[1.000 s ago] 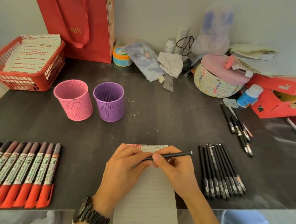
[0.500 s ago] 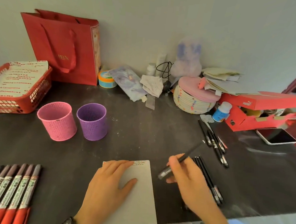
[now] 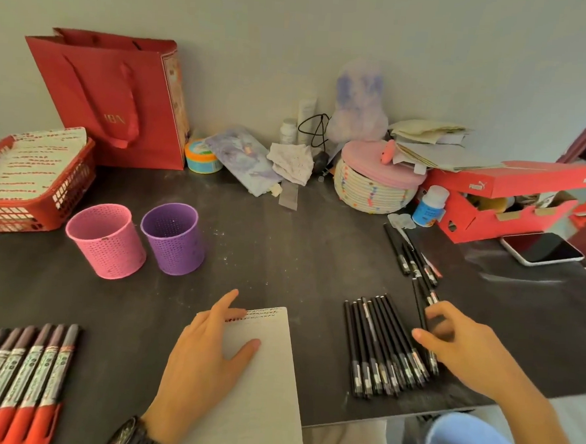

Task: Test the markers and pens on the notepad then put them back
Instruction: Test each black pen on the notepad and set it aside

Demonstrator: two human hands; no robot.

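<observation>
Two cups, a pink cup [image 3: 107, 241] and a purple cup [image 3: 172, 238], stand beyond one notepad [image 3: 261, 374], which the left hand [image 3: 204, 364] presses flat with straight fingers. The right hand [image 3: 465, 349] pinches one black pen [image 3: 419, 298] just right of a row of roughly eight pens [image 3: 380, 344].

tabletop [image 3: 299, 256]: dark, matt, faint streaky grain, pale dusty specks
notepad [image 3: 268, 374]: paper, matt, v. faint ruled lines
pens [image 3: 380, 347]: black plastic, smooth, slight sheen
markers [image 3: 18, 376]: plastic barrels w/ printed wrap labels; red caps smooth, semi-gloss
pink cup [image 3: 107, 241]: perforated plastic, matt
purple cup [image 3: 174, 238]: same perforated plastic, a few scuffs
basket [image 3: 67, 191]: red plastic lattice, hard, slight shine
bag [image 3: 97, 96]: red paper, smooth, low sheen; handle looks like ribbon
round box [image 3: 372, 192]: coiled rope, rough; pink lid matt, soft-looking
shoebox [image 3: 491, 213]: red cardboard, matt; raw brown inside
phone [image 3: 542, 247]: glossy, reflective face
wall [image 3: 433, 41]: painted, matt
</observation>
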